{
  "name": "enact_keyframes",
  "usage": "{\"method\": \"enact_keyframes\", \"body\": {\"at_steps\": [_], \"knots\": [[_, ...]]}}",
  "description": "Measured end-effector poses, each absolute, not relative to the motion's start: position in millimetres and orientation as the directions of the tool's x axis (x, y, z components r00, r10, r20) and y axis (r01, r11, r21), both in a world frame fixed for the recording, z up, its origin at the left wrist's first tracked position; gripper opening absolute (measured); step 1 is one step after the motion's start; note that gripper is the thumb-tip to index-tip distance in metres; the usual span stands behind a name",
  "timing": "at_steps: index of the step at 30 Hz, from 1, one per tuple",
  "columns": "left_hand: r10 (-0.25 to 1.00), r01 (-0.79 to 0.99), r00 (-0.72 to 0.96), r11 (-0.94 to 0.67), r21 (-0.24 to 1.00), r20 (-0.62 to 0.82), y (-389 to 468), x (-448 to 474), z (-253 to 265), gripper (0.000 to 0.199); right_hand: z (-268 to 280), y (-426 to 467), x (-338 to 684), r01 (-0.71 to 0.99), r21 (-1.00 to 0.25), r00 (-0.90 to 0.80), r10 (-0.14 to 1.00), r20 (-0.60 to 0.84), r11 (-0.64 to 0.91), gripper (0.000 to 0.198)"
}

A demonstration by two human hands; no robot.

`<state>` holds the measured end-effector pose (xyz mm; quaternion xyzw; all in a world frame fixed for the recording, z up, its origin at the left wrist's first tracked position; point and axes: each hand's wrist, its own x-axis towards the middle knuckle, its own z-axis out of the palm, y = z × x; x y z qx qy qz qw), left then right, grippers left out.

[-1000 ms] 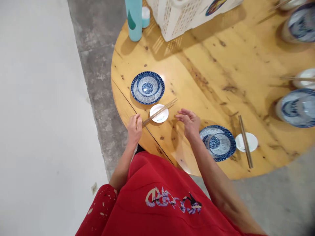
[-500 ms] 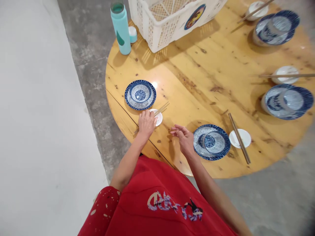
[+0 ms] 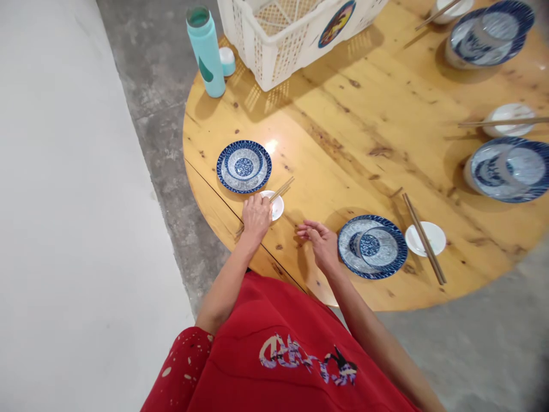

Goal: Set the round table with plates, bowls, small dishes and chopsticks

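My left hand [image 3: 256, 216] is closed over a pair of chopsticks [image 3: 283, 186] that lies across a small white dish [image 3: 278, 209]. Its fingertips are partly hidden, and the chopsticks' other ends show below the wrist side. Just beyond stands a blue-and-white plate [image 3: 222, 178] with a bowl [image 3: 243, 166] on it. Over the table to the right hovers my right hand [image 3: 321, 243], fingers loosely stretched and nothing in them. Beside it is another patterned plate [image 3: 348, 260] bearing a clear glass or bowl [image 3: 380, 249].
Right of that plate, chopsticks [image 3: 422, 234] rest on a white dish [image 3: 437, 236]. Stacked bowls and plates [image 3: 484, 189] stand at the far right. A white plastic crate [image 3: 283, 51] and a turquoise bottle [image 3: 208, 54] with a small lidded jar [image 3: 227, 62] occupy the round wooden table's [image 3: 309, 171] far side.
The view has shifted slightly, so the right-hand dishes appear further right. Both hands keep nearly the same places, the left still on the chopsticks.
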<state>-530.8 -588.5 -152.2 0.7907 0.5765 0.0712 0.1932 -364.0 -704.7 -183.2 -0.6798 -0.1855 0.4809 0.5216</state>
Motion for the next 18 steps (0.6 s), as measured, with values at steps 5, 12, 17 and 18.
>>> {"method": "enact_keyframes", "body": {"at_steps": [5,12,17,18], "knots": [[0.934,0.891,0.341,-0.285,0.352,-0.107,-589,-530,-152,0.021,-182,-702,-367,-0.254,-0.876,0.446,0.754,-0.482,-0.41,0.028],[0.959,0.906,0.283,-0.259,0.334,-0.025,-591,-546,-147,0.025,-180,-702,-369,-0.254,-0.862,0.43,0.747,-0.506,-0.438,0.03],[0.976,0.916,0.194,-0.216,0.339,0.098,-607,-582,-157,0.024,-181,-709,-374,-0.264,-0.839,0.391,0.743,-0.544,-0.475,0.033],[0.979,0.915,0.17,-0.2,0.351,0.115,-612,-590,-159,0.023,-182,-712,-375,-0.264,-0.835,0.381,0.743,-0.55,-0.483,0.034]]}}
